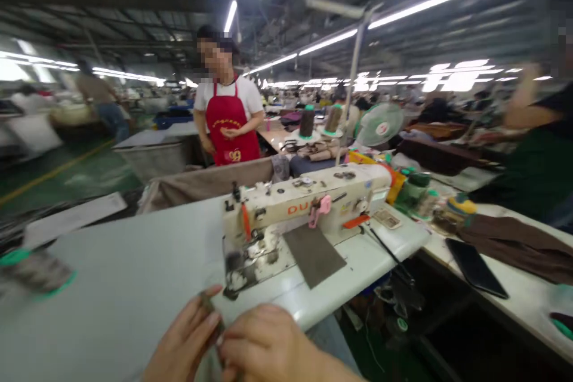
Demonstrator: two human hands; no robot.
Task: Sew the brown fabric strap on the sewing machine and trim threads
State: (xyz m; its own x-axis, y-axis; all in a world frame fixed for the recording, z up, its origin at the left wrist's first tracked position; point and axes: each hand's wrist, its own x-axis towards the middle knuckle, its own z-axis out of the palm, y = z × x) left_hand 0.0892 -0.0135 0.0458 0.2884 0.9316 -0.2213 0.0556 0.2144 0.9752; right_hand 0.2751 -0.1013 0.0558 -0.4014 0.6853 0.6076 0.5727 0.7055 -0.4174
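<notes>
At the front edge of the white sewing table [134, 280], my left hand [185, 334] pinches a narrow piece of grey-brown fabric [208, 304] between thumb and fingers. Close beside it, my right hand [264, 340] has its fingers curled against the lower part of the same fabric, most of which is hidden by the hands. Just beyond them stands a cream sewing machine [286, 209] with a pink clip-like piece on its arm. A flat grey-brown fabric panel [314, 253] lies on the machine bed, apart from both hands.
A thread cone [38, 271] lies on its side at the left. To the right are a black phone [477, 267], brown fabric [519, 245] and several thread spools. A small fan [380, 125] is behind the machine. A person in a red apron [231, 122] stands across the table.
</notes>
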